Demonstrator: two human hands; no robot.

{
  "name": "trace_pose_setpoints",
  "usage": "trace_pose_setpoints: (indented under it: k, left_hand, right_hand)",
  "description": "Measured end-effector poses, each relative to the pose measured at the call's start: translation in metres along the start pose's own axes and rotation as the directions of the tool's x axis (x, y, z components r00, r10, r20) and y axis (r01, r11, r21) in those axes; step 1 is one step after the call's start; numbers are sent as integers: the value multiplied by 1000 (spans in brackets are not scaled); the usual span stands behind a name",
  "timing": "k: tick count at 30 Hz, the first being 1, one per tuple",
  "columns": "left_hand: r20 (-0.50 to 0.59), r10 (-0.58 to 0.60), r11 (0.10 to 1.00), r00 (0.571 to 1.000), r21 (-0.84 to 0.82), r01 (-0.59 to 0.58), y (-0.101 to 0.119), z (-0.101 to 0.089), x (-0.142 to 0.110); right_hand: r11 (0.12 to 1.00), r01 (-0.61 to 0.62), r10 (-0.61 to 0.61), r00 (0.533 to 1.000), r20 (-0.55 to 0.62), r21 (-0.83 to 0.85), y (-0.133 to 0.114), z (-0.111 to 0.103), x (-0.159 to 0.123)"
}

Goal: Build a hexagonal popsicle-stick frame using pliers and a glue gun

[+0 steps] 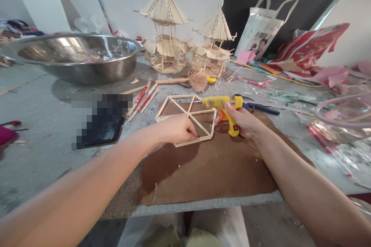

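A hexagonal frame of thin wooden sticks (pixel 199 112), with spokes meeting at its centre, lies on a brown mat (pixel 208 173). My left hand (pixel 181 128) reaches over its near left side, fingers closed at the near edge; whatever they pinch there is hidden. My right hand (pixel 246 121) is wrapped round a yellow hot glue gun (pixel 224 104) with an orange trigger. The gun's nozzle points left, over the far right part of the frame. Behind the gun lie dark blue-handled pliers (pixel 262 109), partly covered.
Two stick-built pagodas (pixel 165 42) stand at the back. To the left are a large steel basin (pixel 95 65) and a dark tablet-like device (pixel 106 123). Chopsticks (pixel 142 98) lie beyond it. On the right are a white bag (pixel 257 27), red packaging (pixel 313 46) and a clear plastic container (pixel 344 119).
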State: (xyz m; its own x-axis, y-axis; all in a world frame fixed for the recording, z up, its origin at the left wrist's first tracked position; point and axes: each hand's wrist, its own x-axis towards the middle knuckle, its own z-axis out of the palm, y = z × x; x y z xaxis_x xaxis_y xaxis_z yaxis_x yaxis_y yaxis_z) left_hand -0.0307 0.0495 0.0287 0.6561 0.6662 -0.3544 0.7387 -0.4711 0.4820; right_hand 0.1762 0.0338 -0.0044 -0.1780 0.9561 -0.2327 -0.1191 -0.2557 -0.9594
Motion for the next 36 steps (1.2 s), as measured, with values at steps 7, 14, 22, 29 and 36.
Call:
trace_pose_setpoints:
  k: [7, 14, 22, 29, 36]
  left_hand:
    - [5, 1, 1000, 1000, 1, -1, -3, 0, 2]
    - [7, 11, 1000, 1000, 1, -11, -2, 0, 1]
    - [3, 14, 1000, 1000, 4, -14, -2, 0, 2]
    - [-5, 2, 1000, 1000, -12, -2, -3, 0, 2]
    - [-15, 8, 1000, 1000, 2, -8, -2, 1, 1]
  right_hand:
    - [1000, 1, -1, 1000, 15, -19, 1, -1, 1]
    - [1000, 7, -6, 1000, 14, -28, 0, 0, 0]
    - [999, -27, 27, 1000, 15, -32, 0, 1, -1]
    - [1000, -22, 22, 1000, 14, -7, 0, 1, -1]
    - [999, -28, 28, 1000, -2, -22, -1, 2, -2]
